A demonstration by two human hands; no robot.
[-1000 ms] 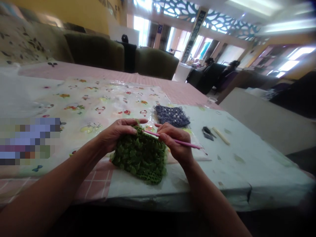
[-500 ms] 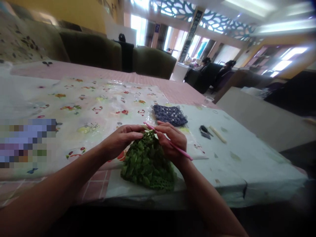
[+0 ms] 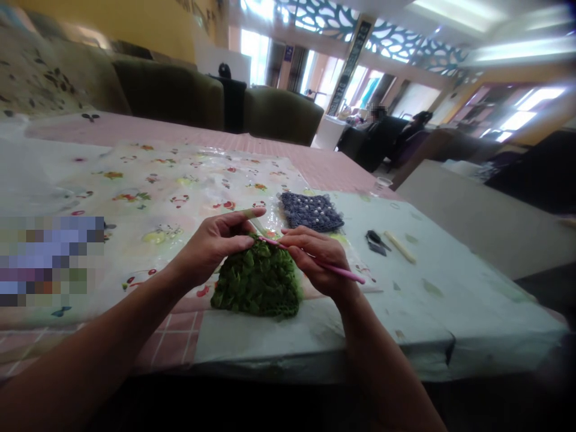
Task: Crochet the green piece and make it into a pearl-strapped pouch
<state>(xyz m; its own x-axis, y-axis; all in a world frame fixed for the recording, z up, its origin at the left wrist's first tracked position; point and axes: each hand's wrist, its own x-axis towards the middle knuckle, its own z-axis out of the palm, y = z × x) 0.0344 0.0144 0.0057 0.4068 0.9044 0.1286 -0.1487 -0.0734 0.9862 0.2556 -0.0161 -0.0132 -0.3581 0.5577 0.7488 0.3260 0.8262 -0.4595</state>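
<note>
A green crocheted piece with a leafy, ruffled surface hangs down to the table's front edge. My left hand pinches its top edge between thumb and fingers, with the index finger raised. A pale green strand runs from that finger down to the work. My right hand is closed around a pink crochet hook, whose tip meets the top edge of the piece beside my left thumb. Just beyond my right hand lies a dark blue-grey crocheted piece dotted with white beads.
Small black-handled scissors and a pale stick lie to the right on the pale green cover. A blurred-out bluish object sits at left. Chairs line the far side; seated people are in the background.
The green piece has shifted a little left and up. My left index finger has lifted, stretching the strand, and my right hand has moved slightly right with the hook lying flatter.
</note>
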